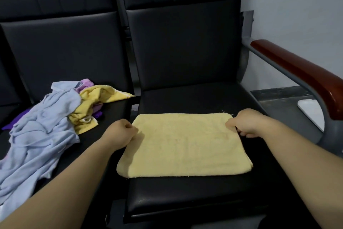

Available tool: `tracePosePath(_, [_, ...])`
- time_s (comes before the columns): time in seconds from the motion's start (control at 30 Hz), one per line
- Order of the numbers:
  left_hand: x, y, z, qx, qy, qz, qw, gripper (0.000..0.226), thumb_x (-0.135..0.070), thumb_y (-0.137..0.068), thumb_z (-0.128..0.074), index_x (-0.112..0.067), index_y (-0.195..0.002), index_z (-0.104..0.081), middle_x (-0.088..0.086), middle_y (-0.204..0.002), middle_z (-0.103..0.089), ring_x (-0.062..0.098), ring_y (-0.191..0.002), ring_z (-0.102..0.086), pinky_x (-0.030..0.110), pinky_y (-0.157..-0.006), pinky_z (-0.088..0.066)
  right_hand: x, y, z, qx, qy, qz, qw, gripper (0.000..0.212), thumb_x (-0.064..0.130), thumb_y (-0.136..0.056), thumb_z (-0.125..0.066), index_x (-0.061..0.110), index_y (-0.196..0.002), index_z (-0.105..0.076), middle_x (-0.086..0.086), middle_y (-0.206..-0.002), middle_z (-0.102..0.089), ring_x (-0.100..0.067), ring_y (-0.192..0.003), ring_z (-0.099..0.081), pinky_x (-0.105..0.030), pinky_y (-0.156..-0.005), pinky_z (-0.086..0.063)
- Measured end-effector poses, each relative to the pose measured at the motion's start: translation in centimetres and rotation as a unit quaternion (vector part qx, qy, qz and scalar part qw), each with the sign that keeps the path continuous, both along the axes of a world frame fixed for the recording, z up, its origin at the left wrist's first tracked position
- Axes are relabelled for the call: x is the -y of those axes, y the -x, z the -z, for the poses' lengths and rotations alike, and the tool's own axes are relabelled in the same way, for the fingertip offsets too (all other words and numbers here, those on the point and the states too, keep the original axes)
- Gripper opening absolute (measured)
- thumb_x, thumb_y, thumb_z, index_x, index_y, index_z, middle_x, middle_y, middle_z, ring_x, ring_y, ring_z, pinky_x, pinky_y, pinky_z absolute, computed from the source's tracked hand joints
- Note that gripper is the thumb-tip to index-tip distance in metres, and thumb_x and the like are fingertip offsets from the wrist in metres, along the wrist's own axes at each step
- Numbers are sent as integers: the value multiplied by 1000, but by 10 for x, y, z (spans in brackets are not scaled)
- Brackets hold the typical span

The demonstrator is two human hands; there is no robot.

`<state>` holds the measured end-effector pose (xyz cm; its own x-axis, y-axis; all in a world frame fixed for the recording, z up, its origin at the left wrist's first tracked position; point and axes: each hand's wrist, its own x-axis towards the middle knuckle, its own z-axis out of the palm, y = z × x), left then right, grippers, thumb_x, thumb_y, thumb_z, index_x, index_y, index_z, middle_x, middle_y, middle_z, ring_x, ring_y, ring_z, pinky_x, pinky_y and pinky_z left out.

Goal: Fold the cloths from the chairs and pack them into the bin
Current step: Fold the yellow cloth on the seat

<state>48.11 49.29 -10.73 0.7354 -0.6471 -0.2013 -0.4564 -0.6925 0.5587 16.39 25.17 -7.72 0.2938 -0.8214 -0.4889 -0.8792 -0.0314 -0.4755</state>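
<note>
A pale yellow towel (182, 145), folded in half, lies flat on the black seat of the right chair (185, 195). My left hand (121, 132) pinches its far left corner and my right hand (246, 124) pinches its far right corner. On the left chair seat sits a loose heap: a light blue cloth (37, 136), a crumpled yellow cloth (91, 104), and bits of pink and purple cloth (85, 84) beneath them. No bin is in view.
Two black padded chairs stand side by side with tall backs. A dark red wooden armrest (300, 74) on a grey frame bounds the right chair. A white flat object (311, 112) lies on the floor beyond it, by the wall.
</note>
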Motion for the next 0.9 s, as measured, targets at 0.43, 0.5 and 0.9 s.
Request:
tracePosePath(0.43, [30, -11, 3, -28, 118, -98, 988, 12, -19, -78, -71, -9, -82, -67, 5, -74, -65, 23, -70, -60, 34, -57, -47, 6, -27, 19, 65, 125, 52, 989, 14, 9, -81, -67, 14, -77, -54, -4, -74, -46, -22, -69, -44, -34, -61, -38])
tracePosePath(0.5, [31, -8, 2, -46, 153, -103, 982, 6, -14, -79, -70, -10, -82, -67, 6, -76, -66, 22, -70, -59, 33, -55, -48, 7, -28, 20, 92, 132, 63, 985, 12, 9, -81, -67, 13, -80, -56, -3, -77, -51, -21, -69, -48, -34, -62, -41])
tracePosePath(0.9, [32, -21, 18, -114, 267, -148, 945, 24, -5, -85, -75, -25, -95, -66, -1, -99, -70, 19, -92, -66, 34, -78, -56, 7, -23, 33, 159, 163, 68, 971, 52, 8, -87, -72, 23, -134, -57, 3, -123, -64, -16, -102, -62, -30, -74, -48])
